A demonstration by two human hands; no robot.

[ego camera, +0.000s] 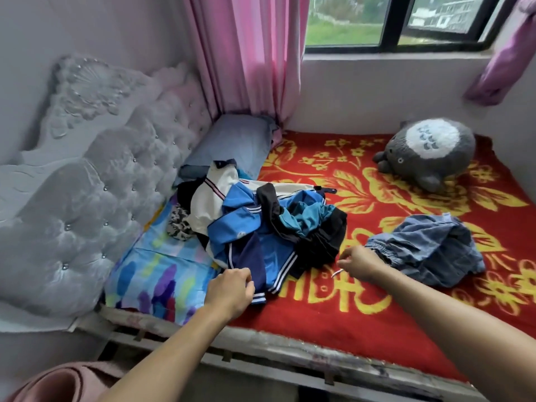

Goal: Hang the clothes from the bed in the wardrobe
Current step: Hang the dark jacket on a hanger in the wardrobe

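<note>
A pile of clothes point(261, 219) lies on the bed, made up of a blue jacket with white stripes, a white top and black garments. My left hand point(229, 291) grips the striped hem of the blue jacket point(252, 250) at the pile's near edge. My right hand point(359, 264) is curled beside the black garment point(322, 242). It pinches a thin white cord point(336, 274) that hangs below the fingers. A crumpled denim garment point(429, 250) lies apart, just right of my right hand. No wardrobe is in view.
The bed has a red and yellow flowered blanket point(377, 309), a colourful pillow point(162, 274) and a blue pillow point(232, 143) by the tufted grey headboard point(95, 184). A grey plush toy point(429, 152) sits at the far right under the window. Pink curtains point(249, 53) hang behind.
</note>
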